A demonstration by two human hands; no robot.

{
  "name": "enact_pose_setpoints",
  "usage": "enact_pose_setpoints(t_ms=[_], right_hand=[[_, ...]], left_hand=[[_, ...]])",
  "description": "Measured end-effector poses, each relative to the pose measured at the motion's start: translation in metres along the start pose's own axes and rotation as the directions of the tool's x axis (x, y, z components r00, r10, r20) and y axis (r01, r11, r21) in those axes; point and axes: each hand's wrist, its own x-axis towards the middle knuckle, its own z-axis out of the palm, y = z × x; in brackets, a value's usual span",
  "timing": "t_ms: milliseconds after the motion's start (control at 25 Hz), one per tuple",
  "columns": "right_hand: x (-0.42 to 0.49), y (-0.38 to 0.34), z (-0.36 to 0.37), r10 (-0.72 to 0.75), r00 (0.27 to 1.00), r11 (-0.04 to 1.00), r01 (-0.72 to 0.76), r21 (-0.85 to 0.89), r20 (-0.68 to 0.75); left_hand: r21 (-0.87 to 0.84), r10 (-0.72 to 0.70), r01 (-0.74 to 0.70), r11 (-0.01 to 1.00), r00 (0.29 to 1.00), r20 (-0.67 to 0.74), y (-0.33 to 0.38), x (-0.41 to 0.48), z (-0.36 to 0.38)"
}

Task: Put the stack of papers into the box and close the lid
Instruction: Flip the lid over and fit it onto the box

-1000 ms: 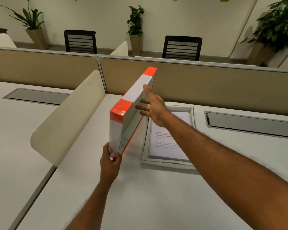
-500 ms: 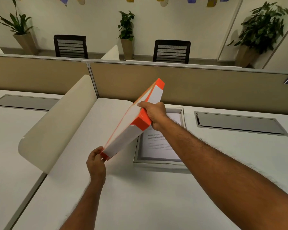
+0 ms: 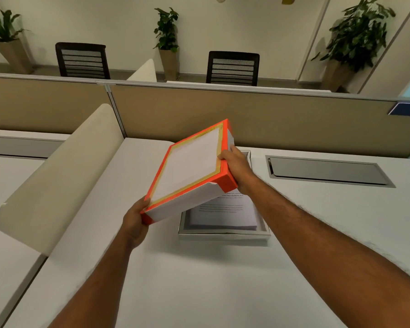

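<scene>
The white lid with orange edges is held in the air, tilted, its top face toward me, above the left part of the box. My left hand grips its near left corner. My right hand grips its right side near the orange corner. Below it, the shallow white box rests on the desk with the stack of printed papers lying inside. The lid hides the far half of the box and papers.
A cream curved divider stands to the left of the lid. A tan partition wall runs along the back of the desk. A grey cable hatch is set into the desk right of the box.
The lid has swung down from standing on edge to a tilted, nearly flat pose over the box. My right hand went from open beside it to gripping its right side.
</scene>
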Motion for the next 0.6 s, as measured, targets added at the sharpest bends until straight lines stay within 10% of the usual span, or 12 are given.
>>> enact_pose_setpoints(t_ms=[600], right_hand=[[0.033, 0.054, -0.093, 0.174, 0.984, 0.972, -0.166, 0.168, -0.035]], left_hand=[[0.350, 0.091, -0.180, 0.919, 0.962, 0.257, 0.042, 0.033, 0.068]])
